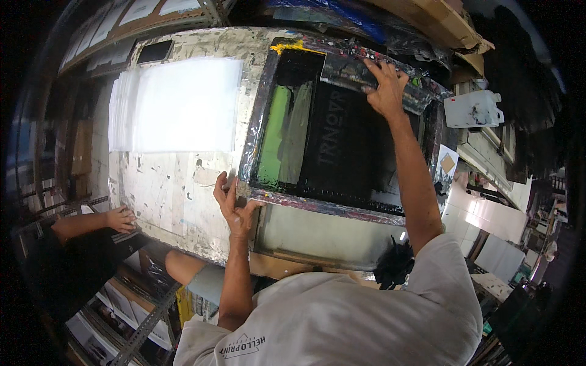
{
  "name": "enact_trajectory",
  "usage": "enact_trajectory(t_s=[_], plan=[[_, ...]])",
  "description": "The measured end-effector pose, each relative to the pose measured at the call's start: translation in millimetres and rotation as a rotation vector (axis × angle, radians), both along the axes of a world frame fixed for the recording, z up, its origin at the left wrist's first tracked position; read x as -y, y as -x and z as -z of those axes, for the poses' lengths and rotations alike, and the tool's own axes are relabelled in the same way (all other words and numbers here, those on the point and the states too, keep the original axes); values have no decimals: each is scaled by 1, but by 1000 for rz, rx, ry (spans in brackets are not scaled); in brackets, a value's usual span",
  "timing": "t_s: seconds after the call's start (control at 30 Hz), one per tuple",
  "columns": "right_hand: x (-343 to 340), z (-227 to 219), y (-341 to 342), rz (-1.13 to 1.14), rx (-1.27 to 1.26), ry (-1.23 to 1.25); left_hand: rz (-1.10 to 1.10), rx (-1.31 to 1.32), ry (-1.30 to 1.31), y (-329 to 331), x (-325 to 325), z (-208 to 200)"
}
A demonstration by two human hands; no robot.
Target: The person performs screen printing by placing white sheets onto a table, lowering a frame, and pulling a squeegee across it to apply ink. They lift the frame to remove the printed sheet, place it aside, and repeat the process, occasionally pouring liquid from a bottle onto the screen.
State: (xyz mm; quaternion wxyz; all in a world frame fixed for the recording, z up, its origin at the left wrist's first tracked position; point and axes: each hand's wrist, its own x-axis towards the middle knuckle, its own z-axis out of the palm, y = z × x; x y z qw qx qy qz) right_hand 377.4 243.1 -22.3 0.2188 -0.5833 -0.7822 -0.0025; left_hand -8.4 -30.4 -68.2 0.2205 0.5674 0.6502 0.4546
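Dark strip [343, 71] under right fingers [383, 72]; frame [329, 208] beside left fingers [230, 195].

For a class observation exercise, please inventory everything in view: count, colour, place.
Paint-spotted tabletop: 1, white, centre
Paint-crusted mesh printing screen: 1, black, right of centre
Long strip: 1, green, screen's left side
Long smeared bar: 1, dark, screen's far side
Thin sheets, stacked: uncountable, white, tabletop's left
Small flat rectangle: 1, black, above sheets
Plastic jug: 1, white stained black, right of screen
Cardboard: count unclear, brown, upper right
Plastic sheeting: count unclear, blue, top
Another person's hand: 1, tabletop's left edge
Left hand: 1, fingers at screen's near left corner
Right hand: 1, fingers on bar
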Motion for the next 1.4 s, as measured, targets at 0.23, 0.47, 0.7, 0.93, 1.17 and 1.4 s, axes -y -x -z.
enact_trajectory(t_s=[0.23, 0.47, 0.7, 0.93, 1.17, 1.4], plan=[[-35, -26, -7, -27, -6, 35, 18, 81, -32, -1, 0, 1], [42, -33, 18, -10, 48, -48, -26, 248, 98, -3, 3, 4], [193, -76, 36, -52, -22, 81, -80, 446, -33, -20, -5, -49], [253, -174, 44, -95, -19, -61, -111, 589, -198, -48, -41, -131], [167, -252, 23, -80, -33, -184, 28, 608, -356, -66, -102, -157], [103, -296, 14, -19, -31, -287, 33, -237, 177, -95, -81, -13]])
